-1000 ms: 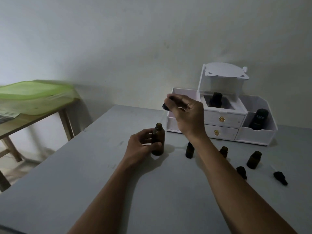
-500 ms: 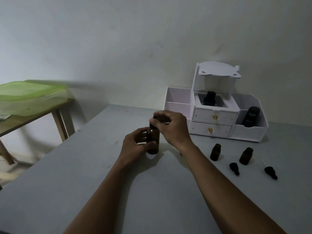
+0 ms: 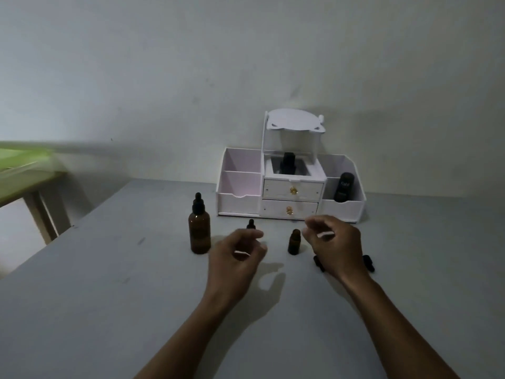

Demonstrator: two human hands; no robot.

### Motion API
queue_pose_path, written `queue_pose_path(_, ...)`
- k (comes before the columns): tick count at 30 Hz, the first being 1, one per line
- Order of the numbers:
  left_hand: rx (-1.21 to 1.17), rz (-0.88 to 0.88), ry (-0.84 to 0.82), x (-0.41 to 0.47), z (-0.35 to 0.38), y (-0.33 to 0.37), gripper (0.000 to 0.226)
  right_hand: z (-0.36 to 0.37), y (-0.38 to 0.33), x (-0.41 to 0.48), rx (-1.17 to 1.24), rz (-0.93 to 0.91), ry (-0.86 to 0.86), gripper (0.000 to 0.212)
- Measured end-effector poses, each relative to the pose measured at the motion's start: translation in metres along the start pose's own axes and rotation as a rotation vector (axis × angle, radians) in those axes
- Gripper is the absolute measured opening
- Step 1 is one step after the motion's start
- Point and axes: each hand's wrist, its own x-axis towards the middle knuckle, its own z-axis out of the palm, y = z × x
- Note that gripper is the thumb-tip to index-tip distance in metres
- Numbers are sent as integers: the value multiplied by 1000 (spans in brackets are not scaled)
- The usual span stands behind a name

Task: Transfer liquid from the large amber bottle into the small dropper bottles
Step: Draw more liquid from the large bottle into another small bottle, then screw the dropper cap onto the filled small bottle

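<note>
From my head view, the large amber bottle (image 3: 199,231) stands upright and capped on the bench (image 3: 109,296), left of the white organizer (image 3: 291,187), out of the way. My left hand (image 3: 235,258) and right hand (image 3: 334,244) hover in front of the organizer, fingers loosely curled, holding nothing, flanking an uncapped small dropper bottle (image 3: 294,242), probably to reach it.

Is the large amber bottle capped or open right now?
Capped: the large amber bottle stands upright with its black dropper cap seated on top.
</note>
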Motion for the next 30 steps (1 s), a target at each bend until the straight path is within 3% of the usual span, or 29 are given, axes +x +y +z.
queue_pose_path(3,34,-80,-118,7,35,4,36,-15,18,-8,-135,152,-84,30)
queue_pose_path(7,68,-164,-142,23,73,-8,59,-15,25,-16,-248,209,-175,38)
queue_pose_path(12,82,-138,-142,40,88,-17,65,-8,26,-14,-353,221,-231,33)
queue_pose_path(15,103,-162,-158,48,92,-21,65,-10,24,-9,-345,204,-167,28)
queue_pose_path(19,77,-212,-174,51,93,-22,59,-17,13,9,-104,113,38,25)
queue_pose_path(30,64,-187,-158,48,90,-24,39,8,16,33,307,68,7,20)
